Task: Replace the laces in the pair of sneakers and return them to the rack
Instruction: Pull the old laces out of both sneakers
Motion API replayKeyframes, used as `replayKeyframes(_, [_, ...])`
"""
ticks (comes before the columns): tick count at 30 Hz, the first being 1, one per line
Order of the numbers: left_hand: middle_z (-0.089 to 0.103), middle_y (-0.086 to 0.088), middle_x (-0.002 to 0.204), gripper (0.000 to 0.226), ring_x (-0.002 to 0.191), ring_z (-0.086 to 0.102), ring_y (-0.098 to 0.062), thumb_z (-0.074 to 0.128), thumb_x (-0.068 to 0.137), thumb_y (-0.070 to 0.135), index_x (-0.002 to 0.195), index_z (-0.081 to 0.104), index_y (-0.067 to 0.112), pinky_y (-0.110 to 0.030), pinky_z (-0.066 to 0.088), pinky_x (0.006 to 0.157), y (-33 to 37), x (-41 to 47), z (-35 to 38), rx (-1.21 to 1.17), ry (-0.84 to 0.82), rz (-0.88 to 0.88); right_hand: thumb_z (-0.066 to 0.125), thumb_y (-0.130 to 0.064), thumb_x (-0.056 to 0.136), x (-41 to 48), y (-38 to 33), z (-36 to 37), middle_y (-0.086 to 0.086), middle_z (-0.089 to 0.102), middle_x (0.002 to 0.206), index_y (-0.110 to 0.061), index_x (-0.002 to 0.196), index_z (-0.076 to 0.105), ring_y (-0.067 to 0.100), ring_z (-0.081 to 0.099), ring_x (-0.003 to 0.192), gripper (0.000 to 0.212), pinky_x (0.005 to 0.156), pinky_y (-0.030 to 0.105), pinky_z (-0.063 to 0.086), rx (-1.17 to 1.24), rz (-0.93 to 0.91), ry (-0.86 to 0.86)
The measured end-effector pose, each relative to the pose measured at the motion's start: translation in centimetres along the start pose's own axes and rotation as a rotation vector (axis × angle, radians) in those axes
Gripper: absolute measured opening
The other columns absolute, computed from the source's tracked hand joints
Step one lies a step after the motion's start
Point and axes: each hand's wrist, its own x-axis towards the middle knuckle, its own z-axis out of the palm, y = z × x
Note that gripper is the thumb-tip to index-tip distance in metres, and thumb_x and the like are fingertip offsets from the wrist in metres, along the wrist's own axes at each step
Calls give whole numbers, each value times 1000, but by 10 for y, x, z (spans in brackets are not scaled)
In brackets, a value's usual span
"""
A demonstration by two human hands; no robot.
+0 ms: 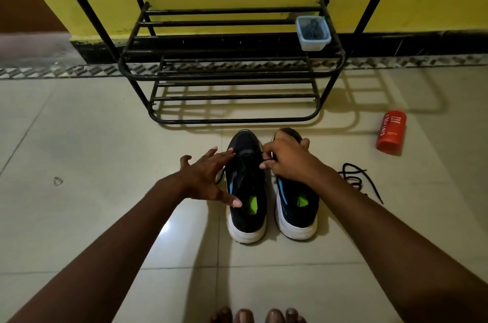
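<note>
— Now, our sneakers [272, 190]?
— Dark, white-soled, on floor before rack [232, 69]. Left hand [208, 177] spread; right hand [286, 161] pinching lace [266, 156].
— Containers?
— Tub [313, 32] on rack; contents dark, unclear.

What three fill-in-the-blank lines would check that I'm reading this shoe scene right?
1. The two sneakers stand on the floor with their heels toward the ____.
2. The loose black lace lies on the tiles to the ____ of the pair.
3. The clear container sits on a shelf of the black ____.

Missing words: person; right; rack
</note>
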Motion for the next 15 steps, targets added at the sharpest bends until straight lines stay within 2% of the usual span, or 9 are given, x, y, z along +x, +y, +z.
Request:
replayKeyframes(3, [-3, 21, 167, 131, 154, -12, -10, 63, 57, 90, 159, -1, 40, -65, -3, 118, 0, 0, 0, -3, 4, 6, 64, -34, 94, -2, 0, -4, -3, 41, 100, -23, 67, 47, 28, 48, 115, 34, 98, 49, 32, 128, -13, 115])
replayKeyframes(8, [-3, 24, 166, 128, 154, -8, -8, 65, 58, 90, 159, 2, 41, -64, -2, 118, -4, 0, 3, -15, 34, 20, 51, -24, 97, -8, 6, -2, 2, 43, 98, -18, 77, 53, 21, 49, 94, 21, 85, 39, 27, 159, 78, 326])
replayKeyframes(11, [-2, 25, 166, 126, 154, -7, -7, 67, 60, 87, 159, 3, 42, -62, -3, 118, -7, 0, 6, -62, 44, 25, 58, -27, 96, -11, 17, -5, 1, 49, 95, -19, 76, 54, 19, 49, 90, 23, 82, 37, 26, 284, 196, 470])
replayKeyframes(13, [1, 26, 166, 126, 154, -4, -5, 68, 59, 87, 159, 5, 42, -59, -1, 119, -11, 1, 9, -112, 61, 50, 64, -34, 94, -13, 21, -4, -3, 57, 94, -22, 81, 61, 17, 55, 91, 18, 82, 36, 26, 309, 217, 437])
replayKeyframes(15, [5, 28, 165, 126, 153, 1, -3, 60, 54, 95, 158, 10, 43, -56, 4, 119, -14, 2, 11, -134, 96, 78, 67, -37, 92, -17, 18, 2, -6, 63, 98, -27, 97, 67, 17, 58, 99, 11, 85, 35, 28, 289, 167, 343])
